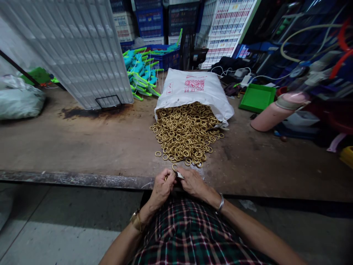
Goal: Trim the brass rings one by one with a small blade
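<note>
Both hands meet at the table's front edge, just below a heap of gold-coloured rings (184,136). My left hand (162,184) is closed, with a bit of gold showing between its fingers. A single gold ring (174,167) stands at the fingertips, where the two hands come together. My right hand (194,181) is closed on a small whitish, flat piece (179,175) with a dark part beside it; its kind is too small to tell. The rings spill from the mouth of a white sack (190,86) with red print, lying on its side.
A ribbed translucent panel (96,55) stands at the left. Green and turquoise plastic parts (142,73) lie behind the sack. At the right are a green tray (257,97) and a pink bottle (275,112). Stacked crates (150,22) rise behind the wooden table (82,147).
</note>
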Demonstrator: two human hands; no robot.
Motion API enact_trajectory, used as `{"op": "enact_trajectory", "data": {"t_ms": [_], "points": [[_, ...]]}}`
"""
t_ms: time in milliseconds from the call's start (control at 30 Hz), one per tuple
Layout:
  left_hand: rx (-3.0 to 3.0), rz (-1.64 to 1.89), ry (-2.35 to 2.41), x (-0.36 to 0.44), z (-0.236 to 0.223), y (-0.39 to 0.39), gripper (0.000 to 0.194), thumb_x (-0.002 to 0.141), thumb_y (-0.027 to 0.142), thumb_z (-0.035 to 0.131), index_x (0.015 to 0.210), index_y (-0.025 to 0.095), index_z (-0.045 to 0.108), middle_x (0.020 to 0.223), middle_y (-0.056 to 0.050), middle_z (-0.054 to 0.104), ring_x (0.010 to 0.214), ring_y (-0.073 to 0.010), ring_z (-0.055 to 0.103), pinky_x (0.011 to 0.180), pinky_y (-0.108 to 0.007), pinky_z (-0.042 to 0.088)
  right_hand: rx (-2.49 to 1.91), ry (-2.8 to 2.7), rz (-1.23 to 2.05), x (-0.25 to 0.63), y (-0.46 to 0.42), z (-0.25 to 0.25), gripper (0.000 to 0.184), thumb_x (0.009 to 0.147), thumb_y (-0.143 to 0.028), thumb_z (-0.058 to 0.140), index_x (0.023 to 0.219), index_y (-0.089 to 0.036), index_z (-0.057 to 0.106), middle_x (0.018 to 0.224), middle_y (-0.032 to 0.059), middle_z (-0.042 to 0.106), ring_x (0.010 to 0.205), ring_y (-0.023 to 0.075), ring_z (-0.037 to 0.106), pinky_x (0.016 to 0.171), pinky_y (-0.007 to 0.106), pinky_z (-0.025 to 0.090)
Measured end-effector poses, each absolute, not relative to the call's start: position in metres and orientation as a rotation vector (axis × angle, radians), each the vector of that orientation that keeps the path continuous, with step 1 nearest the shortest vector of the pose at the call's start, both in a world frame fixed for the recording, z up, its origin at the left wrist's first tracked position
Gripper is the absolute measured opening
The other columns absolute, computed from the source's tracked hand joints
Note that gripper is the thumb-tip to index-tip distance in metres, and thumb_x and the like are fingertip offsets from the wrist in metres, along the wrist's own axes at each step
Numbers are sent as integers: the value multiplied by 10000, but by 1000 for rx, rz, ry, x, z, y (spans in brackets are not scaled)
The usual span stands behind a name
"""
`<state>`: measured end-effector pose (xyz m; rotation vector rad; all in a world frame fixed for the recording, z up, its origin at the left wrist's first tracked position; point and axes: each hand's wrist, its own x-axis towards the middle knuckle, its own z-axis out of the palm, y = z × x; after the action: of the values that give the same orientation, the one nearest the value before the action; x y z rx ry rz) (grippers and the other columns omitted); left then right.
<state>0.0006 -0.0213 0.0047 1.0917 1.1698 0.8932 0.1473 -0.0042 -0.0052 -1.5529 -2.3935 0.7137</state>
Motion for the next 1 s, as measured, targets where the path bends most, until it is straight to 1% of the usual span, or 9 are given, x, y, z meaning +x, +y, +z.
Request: {"op": "enact_trajectory", "data": {"t_ms": [133, 300, 400, 533, 667, 767, 900, 1000], "points": [[1230, 924, 1172, -1, 1, -24, 337, 820, 461, 466, 656, 167, 446, 513, 62, 385, 445, -60, 333, 446, -192, 273, -1502, -2407, 792, 148, -3, -5, 285, 706, -92, 406, 941, -174, 546, 790, 53, 629, 675, 153, 513, 599, 244, 278], [1331, 949, 1096, -4, 3, -30, 307, 852, 416, 439, 683, 160, 462, 518, 64, 373, 459, -62, 329, 462, -195, 280, -1374, -2416, 978, 149, 5, 1, 182, 734, -97, 395, 811, -168, 543, 712, 35, 601, 618, 131, 487, 575, 223, 290], [1330, 957, 1038, -4, 8, -32, 301, 853, 413, 444, 697, 158, 473, 519, 61, 385, 459, -61, 338, 467, -197, 284, -1405, -2392, 983, 150, 8, 3, 136, 747, -116, 407, 767, -171, 531, 687, 25, 582, 601, 127, 472, 559, 221, 281], [1234, 961, 1051, -4, 10, -29, 325, 841, 447, 451, 690, 159, 466, 502, 65, 377, 439, -59, 330, 451, -196, 275, -1466, -2311, 875, 149, 5, 4, 161, 781, -121, 366, 759, -171, 517, 679, 25, 563, 602, 127, 457, 567, 223, 285], [1202, 951, 1094, -4, 5, -27, 335, 821, 467, 466, 676, 167, 436, 500, 69, 374, 432, -58, 322, 439, -194, 269, -1430, -2378, 836, 146, -3, 6, 188, 732, -96, 380, 818, -176, 527, 682, 24, 570, 605, 132, 458, 580, 229, 288], [1221, 952, 1112, -3, 3, -28, 319, 822, 450, 462, 669, 175, 413, 510, 69, 372, 437, -59, 317, 441, -195, 270, -1448, -2434, 845, 144, -5, 9, 243, 695, -77, 382, 860, -168, 535, 699, 38, 592, 610, 140, 475, 580, 234, 292], [1317, 949, 1133, -5, 2, -30, 287, 837, 411, 442, 677, 173, 425, 534, 63, 369, 467, -67, 324, 467, -201, 281, -1424, -2470, 850, 143, -4, 13, 266, 692, -79, 377, 885, -155, 543, 738, 59, 619, 629, 146, 501, 584, 235, 305], [1392, 962, 1129, -8, 0, -32, 269, 847, 388, 429, 687, 172, 431, 551, 60, 364, 490, -72, 325, 488, -204, 286, -1382, -2499, 900, 144, -2, 14, 265, 699, -82, 372, 880, -154, 552, 734, 56, 625, 621, 143, 508, 574, 230, 307]]}}
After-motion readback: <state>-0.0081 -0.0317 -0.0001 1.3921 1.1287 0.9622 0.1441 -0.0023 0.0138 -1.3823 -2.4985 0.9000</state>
